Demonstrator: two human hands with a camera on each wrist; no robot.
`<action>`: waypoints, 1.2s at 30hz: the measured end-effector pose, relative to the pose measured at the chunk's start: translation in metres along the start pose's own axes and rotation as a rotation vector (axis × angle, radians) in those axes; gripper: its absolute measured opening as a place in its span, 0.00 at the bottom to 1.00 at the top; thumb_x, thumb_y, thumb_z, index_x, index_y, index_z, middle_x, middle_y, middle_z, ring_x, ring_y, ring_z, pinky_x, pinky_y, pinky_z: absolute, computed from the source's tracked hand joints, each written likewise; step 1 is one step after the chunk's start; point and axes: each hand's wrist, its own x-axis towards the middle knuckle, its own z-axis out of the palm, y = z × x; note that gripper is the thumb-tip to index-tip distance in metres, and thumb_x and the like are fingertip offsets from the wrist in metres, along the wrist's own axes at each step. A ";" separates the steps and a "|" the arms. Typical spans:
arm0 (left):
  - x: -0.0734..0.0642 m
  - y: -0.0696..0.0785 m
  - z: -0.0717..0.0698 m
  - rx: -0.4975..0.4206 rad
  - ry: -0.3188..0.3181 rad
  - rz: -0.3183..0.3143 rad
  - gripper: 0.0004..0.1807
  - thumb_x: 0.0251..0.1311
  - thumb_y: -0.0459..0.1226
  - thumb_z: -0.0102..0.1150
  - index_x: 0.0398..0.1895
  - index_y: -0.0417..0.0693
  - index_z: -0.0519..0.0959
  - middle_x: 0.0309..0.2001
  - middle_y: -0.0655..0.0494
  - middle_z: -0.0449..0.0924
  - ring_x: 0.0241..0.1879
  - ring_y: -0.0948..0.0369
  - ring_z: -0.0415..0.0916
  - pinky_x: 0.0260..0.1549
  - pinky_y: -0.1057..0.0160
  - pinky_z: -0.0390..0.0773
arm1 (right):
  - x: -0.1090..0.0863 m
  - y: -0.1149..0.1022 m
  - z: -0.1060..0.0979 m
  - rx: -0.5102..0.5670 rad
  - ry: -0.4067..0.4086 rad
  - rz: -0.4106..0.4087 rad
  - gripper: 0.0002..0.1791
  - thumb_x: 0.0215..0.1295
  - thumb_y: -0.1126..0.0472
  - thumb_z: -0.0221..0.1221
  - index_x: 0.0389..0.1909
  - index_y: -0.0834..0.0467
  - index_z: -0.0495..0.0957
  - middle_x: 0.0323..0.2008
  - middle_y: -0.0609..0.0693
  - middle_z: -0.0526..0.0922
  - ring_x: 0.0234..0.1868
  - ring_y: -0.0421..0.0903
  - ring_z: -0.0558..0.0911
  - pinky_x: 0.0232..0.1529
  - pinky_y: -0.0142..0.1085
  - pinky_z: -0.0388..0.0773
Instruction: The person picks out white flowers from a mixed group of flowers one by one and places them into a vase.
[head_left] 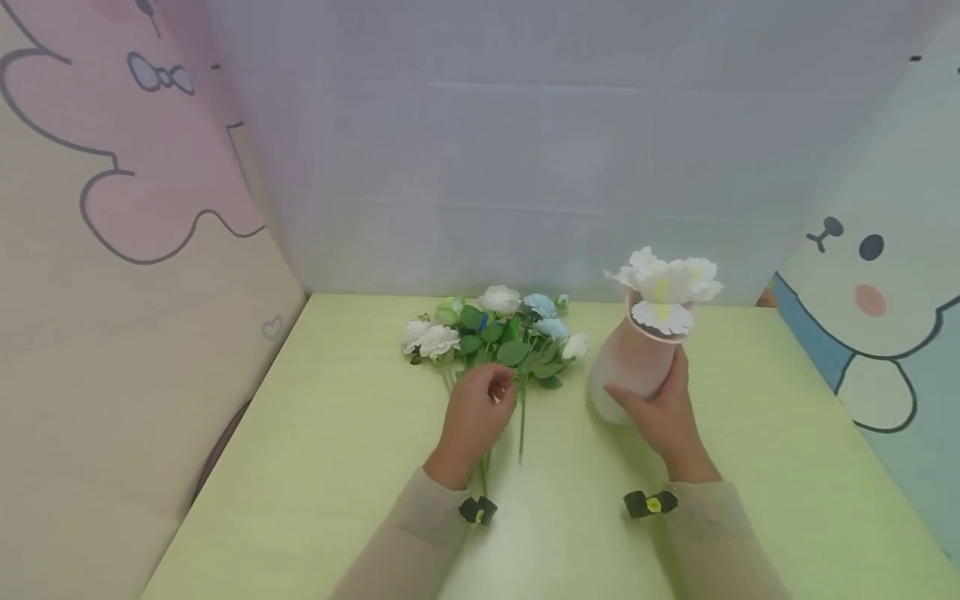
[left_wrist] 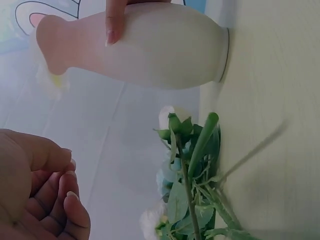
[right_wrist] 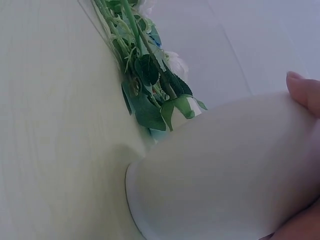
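Note:
My right hand (head_left: 666, 410) grips a pale pink-and-white vase (head_left: 633, 358) around its side, thumb toward the front. White flowers with yellow centres (head_left: 667, 287) fill the mouth of the vase. The vase's base (right_wrist: 135, 200) is at the table surface in the right wrist view. My left hand (head_left: 480, 408) hovers over the stems of loose artificial flowers, its fingers loosely curled and nothing between them. Those flowers lie in a pile, with white roses (head_left: 431, 340), light blue blooms (head_left: 551, 327) and green leaves (head_left: 513, 354). In the left wrist view, my left hand (left_wrist: 45, 190) is apart from the stems (left_wrist: 187, 195).
The light yellow-green table (head_left: 337, 467) meets a grey-lilac backdrop (head_left: 525, 167) at its far edge. Cartoon-printed panels stand at the left (head_left: 150, 183) and right (head_left: 870, 308). One flower stem (head_left: 522, 425) points toward the front of the table.

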 end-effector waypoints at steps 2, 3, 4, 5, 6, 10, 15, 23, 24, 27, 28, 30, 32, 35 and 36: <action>0.001 0.001 0.002 0.023 -0.016 0.002 0.07 0.64 0.30 0.63 0.44 0.41 0.84 0.36 0.57 0.82 0.35 0.62 0.78 0.34 0.64 0.80 | 0.001 0.001 0.000 0.000 0.001 -0.005 0.64 0.55 0.61 0.77 0.82 0.43 0.42 0.70 0.56 0.62 0.68 0.57 0.65 0.68 0.60 0.60; 0.001 0.002 0.003 0.034 -0.025 0.000 0.07 0.64 0.30 0.63 0.44 0.40 0.84 0.37 0.56 0.82 0.36 0.61 0.78 0.34 0.64 0.81 | 0.001 0.002 0.000 0.000 0.003 -0.008 0.64 0.55 0.61 0.77 0.81 0.43 0.42 0.70 0.56 0.62 0.68 0.57 0.65 0.68 0.60 0.60; 0.001 0.002 0.003 0.056 -0.033 -0.007 0.08 0.64 0.30 0.63 0.45 0.40 0.84 0.38 0.56 0.82 0.37 0.61 0.79 0.35 0.63 0.81 | 0.001 0.002 0.000 0.000 0.004 -0.009 0.64 0.55 0.62 0.78 0.81 0.43 0.42 0.70 0.56 0.62 0.68 0.57 0.65 0.68 0.60 0.60; 0.000 0.002 0.004 0.080 -0.040 -0.013 0.09 0.64 0.31 0.63 0.46 0.41 0.84 0.39 0.55 0.82 0.38 0.60 0.79 0.37 0.61 0.82 | 0.001 0.002 0.000 0.001 0.006 -0.012 0.64 0.54 0.62 0.78 0.81 0.43 0.43 0.70 0.56 0.63 0.68 0.57 0.66 0.68 0.60 0.60; 0.000 0.003 0.004 0.111 -0.046 -0.020 0.09 0.64 0.31 0.64 0.47 0.41 0.84 0.41 0.54 0.82 0.40 0.58 0.79 0.39 0.60 0.82 | 0.001 0.002 0.000 -0.002 0.010 -0.014 0.64 0.54 0.62 0.78 0.81 0.43 0.43 0.70 0.56 0.63 0.67 0.57 0.66 0.67 0.60 0.60; -0.002 -0.002 0.005 0.247 -0.071 -0.038 0.15 0.63 0.32 0.66 0.53 0.44 0.82 0.49 0.52 0.82 0.49 0.54 0.79 0.51 0.54 0.80 | -0.001 0.001 0.000 0.006 0.016 -0.019 0.64 0.54 0.63 0.78 0.81 0.42 0.43 0.69 0.55 0.63 0.67 0.56 0.66 0.67 0.59 0.61; -0.003 -0.013 0.008 0.314 -0.090 -0.046 0.20 0.62 0.33 0.67 0.58 0.44 0.80 0.54 0.50 0.80 0.56 0.51 0.77 0.59 0.51 0.76 | -0.002 0.000 0.001 0.011 0.006 -0.029 0.64 0.54 0.63 0.77 0.82 0.42 0.42 0.69 0.55 0.63 0.65 0.55 0.67 0.66 0.59 0.62; -0.004 -0.027 0.022 0.406 -0.196 -0.088 0.24 0.63 0.35 0.68 0.63 0.43 0.78 0.59 0.46 0.79 0.60 0.47 0.75 0.61 0.47 0.75 | 0.001 0.001 0.001 0.000 0.012 -0.047 0.64 0.54 0.64 0.78 0.81 0.43 0.44 0.68 0.54 0.64 0.64 0.52 0.68 0.65 0.58 0.63; -0.005 -0.029 0.023 0.422 -0.208 -0.087 0.24 0.63 0.35 0.68 0.62 0.42 0.78 0.59 0.45 0.79 0.60 0.46 0.75 0.61 0.47 0.75 | 0.001 0.001 0.001 0.001 0.011 -0.047 0.63 0.54 0.64 0.78 0.81 0.43 0.44 0.68 0.54 0.64 0.64 0.52 0.68 0.65 0.58 0.63; -0.007 -0.030 0.025 0.450 -0.237 -0.084 0.22 0.65 0.35 0.67 0.61 0.41 0.78 0.57 0.44 0.79 0.57 0.46 0.76 0.58 0.47 0.77 | 0.000 0.001 0.002 0.003 0.011 -0.048 0.63 0.54 0.64 0.77 0.81 0.43 0.44 0.68 0.53 0.64 0.64 0.51 0.68 0.65 0.58 0.63; -0.007 -0.029 0.025 0.453 -0.243 -0.085 0.21 0.65 0.34 0.66 0.61 0.41 0.79 0.56 0.45 0.79 0.56 0.46 0.76 0.57 0.48 0.78 | 0.000 0.001 0.002 0.005 0.011 -0.050 0.63 0.54 0.64 0.77 0.81 0.43 0.44 0.68 0.53 0.65 0.64 0.51 0.68 0.65 0.57 0.63; -0.008 -0.028 0.025 0.449 -0.252 -0.086 0.18 0.67 0.33 0.64 0.59 0.41 0.79 0.54 0.45 0.79 0.55 0.47 0.77 0.56 0.49 0.79 | 0.000 0.001 0.002 0.005 0.013 -0.051 0.64 0.53 0.64 0.78 0.81 0.43 0.44 0.68 0.53 0.65 0.64 0.51 0.68 0.65 0.57 0.63; -0.009 -0.027 0.025 0.434 -0.260 -0.096 0.17 0.68 0.32 0.63 0.59 0.41 0.80 0.54 0.46 0.80 0.55 0.47 0.77 0.56 0.49 0.79 | 0.000 0.001 0.001 0.004 0.014 -0.052 0.64 0.53 0.64 0.78 0.81 0.42 0.44 0.68 0.53 0.65 0.64 0.51 0.68 0.65 0.58 0.63; -0.009 -0.027 0.024 0.406 -0.260 -0.114 0.16 0.68 0.30 0.61 0.57 0.41 0.81 0.53 0.46 0.82 0.55 0.47 0.79 0.56 0.49 0.79 | 0.000 0.001 0.001 0.003 0.015 -0.053 0.64 0.53 0.64 0.78 0.82 0.42 0.43 0.68 0.53 0.64 0.64 0.51 0.68 0.65 0.58 0.63; -0.009 -0.027 0.024 0.399 -0.258 -0.119 0.15 0.69 0.30 0.60 0.57 0.41 0.81 0.53 0.46 0.82 0.55 0.47 0.79 0.56 0.49 0.79 | 0.001 0.001 0.001 0.003 0.014 -0.053 0.64 0.53 0.64 0.78 0.82 0.41 0.43 0.68 0.53 0.64 0.64 0.52 0.68 0.65 0.58 0.63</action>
